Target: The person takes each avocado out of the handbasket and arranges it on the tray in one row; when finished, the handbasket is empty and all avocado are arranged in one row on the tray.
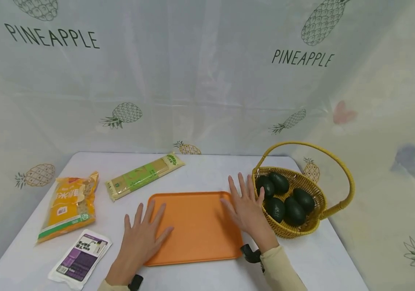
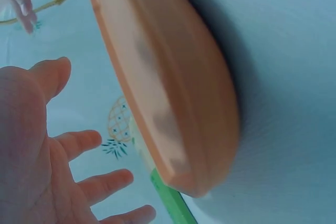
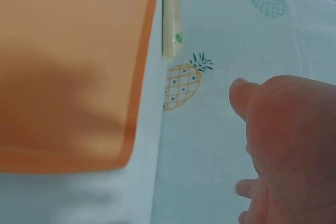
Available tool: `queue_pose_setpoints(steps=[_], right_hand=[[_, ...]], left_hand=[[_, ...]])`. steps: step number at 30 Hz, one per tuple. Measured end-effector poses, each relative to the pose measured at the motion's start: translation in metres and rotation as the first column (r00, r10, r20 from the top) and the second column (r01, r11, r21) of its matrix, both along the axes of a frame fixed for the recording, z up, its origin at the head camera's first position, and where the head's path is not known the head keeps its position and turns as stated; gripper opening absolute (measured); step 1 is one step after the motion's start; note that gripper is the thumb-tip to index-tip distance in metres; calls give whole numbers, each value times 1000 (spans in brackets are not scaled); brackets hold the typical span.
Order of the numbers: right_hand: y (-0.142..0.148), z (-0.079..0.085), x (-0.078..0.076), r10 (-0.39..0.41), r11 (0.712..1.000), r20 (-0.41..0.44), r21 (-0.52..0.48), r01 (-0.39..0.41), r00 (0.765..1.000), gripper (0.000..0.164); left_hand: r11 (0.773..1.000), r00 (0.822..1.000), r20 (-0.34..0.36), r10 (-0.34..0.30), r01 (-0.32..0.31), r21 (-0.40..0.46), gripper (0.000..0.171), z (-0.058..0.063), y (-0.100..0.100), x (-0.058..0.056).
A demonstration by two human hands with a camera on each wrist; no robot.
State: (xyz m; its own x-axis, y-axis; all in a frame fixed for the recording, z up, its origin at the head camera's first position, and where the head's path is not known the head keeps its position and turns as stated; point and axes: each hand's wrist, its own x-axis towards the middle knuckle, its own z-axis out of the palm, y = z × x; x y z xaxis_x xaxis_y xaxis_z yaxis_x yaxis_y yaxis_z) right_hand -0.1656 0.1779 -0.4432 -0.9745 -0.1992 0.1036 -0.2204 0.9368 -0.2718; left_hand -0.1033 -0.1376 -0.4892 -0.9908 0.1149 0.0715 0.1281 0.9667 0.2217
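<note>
An orange tray (image 1: 196,228) lies flat at the front middle of the white table. Over its left edge my left hand (image 1: 141,238) is spread, fingers apart and holding nothing; the left wrist view shows the palm beside the tray's rounded side. My right hand (image 1: 247,208) is spread above the tray's right edge, also holding nothing, with its fingertips near a yellow wicker basket (image 1: 318,226). Several dark green avocados (image 1: 295,211) sit inside that basket, whose tall handle stands up. In the right wrist view, the right hand (image 3: 294,140) is apart from the tray (image 3: 79,77).
Behind the tray lies a long green-and-clear packet of noodles (image 1: 143,176). On the left are an orange-yellow bag (image 1: 70,206) and a white-and-purple pouch (image 1: 81,258). A pineapple-print sheet (image 1: 207,81) hangs along the table's back and sides.
</note>
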Motion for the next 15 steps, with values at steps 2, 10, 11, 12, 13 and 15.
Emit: queue_pose_setpoints(steps=[2,10,11,12,13,15], right_hand=[[2,2,1,5,1000,4,-4,-5,1000,77],[10,9,6,0,1000,15,-5,0,1000,79],[12,11,7,-1,1000,13,-18,2,1000,79],[13,12,8,-3,1000,11,-29,4,1000,80],[14,13,9,-5,999,8,-39,5,1000,80],[18,16,10,-10,999,9,-42,11,1000,80]], left_hand=[[1000,1000,-3,1,-1,4,74,-1,-1,1],[1000,1000,14,22,-22,4,76,-6,-7,4],[1000,1000,13,26,-26,2,76,-6,-8,4],[1000,1000,8,27,-27,4,76,-7,-10,5],[1000,1000,6,29,-29,8,76,-7,-11,5],[999,1000,6,29,-29,12,77,-8,-14,7]])
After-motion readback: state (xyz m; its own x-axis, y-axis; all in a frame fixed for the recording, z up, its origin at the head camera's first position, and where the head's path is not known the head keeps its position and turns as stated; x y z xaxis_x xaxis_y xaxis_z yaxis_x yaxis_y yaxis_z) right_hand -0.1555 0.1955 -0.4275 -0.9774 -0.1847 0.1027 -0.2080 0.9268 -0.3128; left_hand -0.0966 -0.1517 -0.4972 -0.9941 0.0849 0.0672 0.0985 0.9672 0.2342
